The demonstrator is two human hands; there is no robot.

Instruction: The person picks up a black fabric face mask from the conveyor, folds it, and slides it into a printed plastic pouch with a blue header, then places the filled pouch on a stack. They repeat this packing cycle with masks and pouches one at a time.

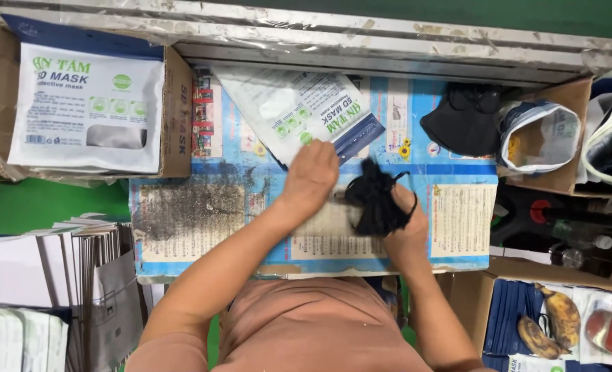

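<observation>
Tabletop (pixel 182 213) is covered in worn blue printed paper. Left hand (pixel 311 178) pinches a white mask pouch (pixel 289 110); right hand (pixel 406 231) is closed round a bunched black face mask (pixel 375 200).

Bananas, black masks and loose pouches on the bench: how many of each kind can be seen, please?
Bananas: 2, in the box at lower right.
Black mask bundles: 2, one in the right hand, one pile at the back.
Pouches: 1, under the left hand, on the bench.
Total: 5.
</observation>
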